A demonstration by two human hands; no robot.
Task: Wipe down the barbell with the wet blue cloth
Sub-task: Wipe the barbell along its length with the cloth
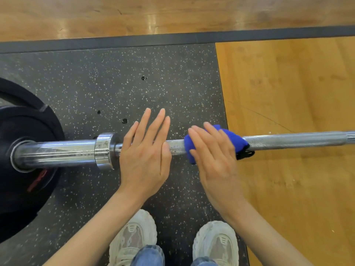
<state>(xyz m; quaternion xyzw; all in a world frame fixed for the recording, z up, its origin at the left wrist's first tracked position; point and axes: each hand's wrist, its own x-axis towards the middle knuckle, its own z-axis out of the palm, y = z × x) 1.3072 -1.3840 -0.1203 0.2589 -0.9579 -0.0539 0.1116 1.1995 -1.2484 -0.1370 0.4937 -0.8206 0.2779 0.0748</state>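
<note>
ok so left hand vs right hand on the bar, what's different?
The left hand lies bare on the barbell beside the collar; the right hand presses the blue cloth draped over the shaft. The left hand is over the rubber mat; the right hand is near the mat's edge. Both have straight fingers, palms down.

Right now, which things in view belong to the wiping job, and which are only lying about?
Belong to the job:
barbell
blue cloth, draped over the bar
right hand, pressing the cloth
left hand, flat on the bar

Only lying about:
black weight plates
speckled rubber mat
wooden floor
</note>
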